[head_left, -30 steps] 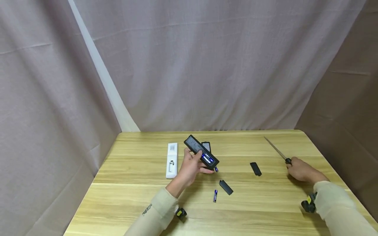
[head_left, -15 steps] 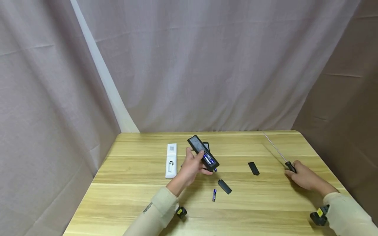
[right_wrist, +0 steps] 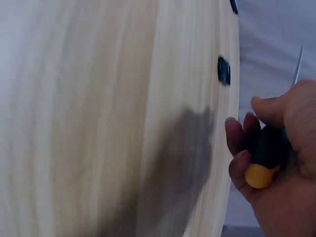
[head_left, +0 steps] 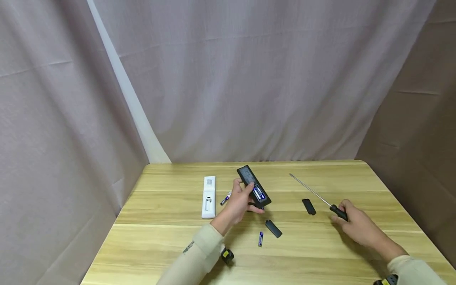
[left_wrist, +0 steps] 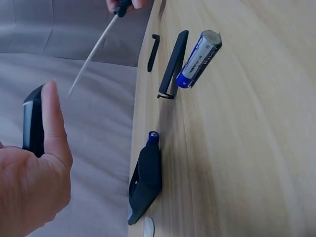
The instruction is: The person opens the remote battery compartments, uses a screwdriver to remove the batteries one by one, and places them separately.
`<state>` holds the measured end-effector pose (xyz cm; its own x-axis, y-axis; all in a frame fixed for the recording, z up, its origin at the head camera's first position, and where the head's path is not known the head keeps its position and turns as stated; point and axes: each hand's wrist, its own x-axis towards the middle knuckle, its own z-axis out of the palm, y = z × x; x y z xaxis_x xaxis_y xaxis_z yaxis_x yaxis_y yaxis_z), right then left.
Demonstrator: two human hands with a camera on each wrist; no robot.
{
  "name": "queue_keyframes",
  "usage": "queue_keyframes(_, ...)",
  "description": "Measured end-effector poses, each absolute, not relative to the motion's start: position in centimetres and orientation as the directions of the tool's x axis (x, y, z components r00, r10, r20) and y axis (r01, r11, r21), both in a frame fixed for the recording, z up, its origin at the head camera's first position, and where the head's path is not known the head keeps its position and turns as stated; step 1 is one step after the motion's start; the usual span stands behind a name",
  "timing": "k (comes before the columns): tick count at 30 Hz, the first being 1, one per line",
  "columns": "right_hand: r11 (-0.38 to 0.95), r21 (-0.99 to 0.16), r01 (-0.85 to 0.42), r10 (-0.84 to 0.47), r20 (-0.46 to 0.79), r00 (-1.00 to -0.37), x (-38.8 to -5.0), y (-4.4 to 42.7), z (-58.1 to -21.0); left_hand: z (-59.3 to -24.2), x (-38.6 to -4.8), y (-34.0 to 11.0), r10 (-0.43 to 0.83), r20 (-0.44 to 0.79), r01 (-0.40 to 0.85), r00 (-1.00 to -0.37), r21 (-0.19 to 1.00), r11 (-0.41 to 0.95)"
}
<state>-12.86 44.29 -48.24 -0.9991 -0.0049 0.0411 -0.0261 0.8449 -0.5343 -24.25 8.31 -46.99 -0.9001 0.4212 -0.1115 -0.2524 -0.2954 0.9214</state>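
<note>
Tilted above the table, a black remote control (head_left: 247,175) is gripped by my left hand (head_left: 235,206), thumb across its back. Its battery compartment is uncovered, with blue-and-silver batteries (head_left: 259,192) inside. My right hand (head_left: 360,226) holds a long screwdriver (head_left: 339,212) by its black handle, fingers curled round it. The handle's yellow end (right_wrist: 260,176) shows in the right wrist view. The shaft points up and left toward the remote, apart from it. In the left wrist view, a second black remote (left_wrist: 148,173) lies on the table; the head view mostly hides it behind my left hand.
A white remote (head_left: 209,198) lies at the left with its compartment uncovered. One loose battery (head_left: 226,198) is beside it, another battery (head_left: 261,239) nearer the front. Two black battery covers (head_left: 273,228) (head_left: 308,206) lie on the wooden table (head_left: 149,237). Curtains stand behind.
My right hand has drawn the screwdriver in from the right and raised it off the tabletop. My left hand has shifted slightly right with the black remote, turning it more upright.
</note>
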Motion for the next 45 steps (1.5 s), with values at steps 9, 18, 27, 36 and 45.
queue_keyframes(9, 0.854, -0.518, -0.06, -0.003, 0.111, -0.994, -10.9, 41.4, -47.2, -46.8, -24.5, 9.1, 0.448, -0.102, -0.269, -0.888, 0.906, -0.327)
queue_keyframes(18, 0.855, -0.51, -0.093, 0.014, 0.202, -0.979, -9.9, 39.3, -46.3, -46.3, -24.9, 9.4, 0.463, -0.065, -0.247, -0.884, 0.906, -0.345)
queue_keyframes(27, 0.88, -0.443, -0.169, -0.024, 0.313, -0.949, -8.9, 38.3, -45.4, -45.6, -25.6, 10.9, 0.417, -0.031, -0.19, -0.908, 0.92, -0.343)
queue_keyframes(36, 0.913, -0.381, -0.148, -0.02, 0.32, -0.947, -8.3, 37.7, -44.8, -45.2, -25.7, 12.3, 0.368, -0.04, -0.174, -0.929, 0.925, -0.338)
queue_keyframes(45, 0.936, -0.335, -0.108, -0.008, 0.286, -0.958, -8.0, 37.2, -43.9, -45.9, -25.6, 13.1, 0.345, -0.041, -0.159, -0.938, 0.934, -0.321)
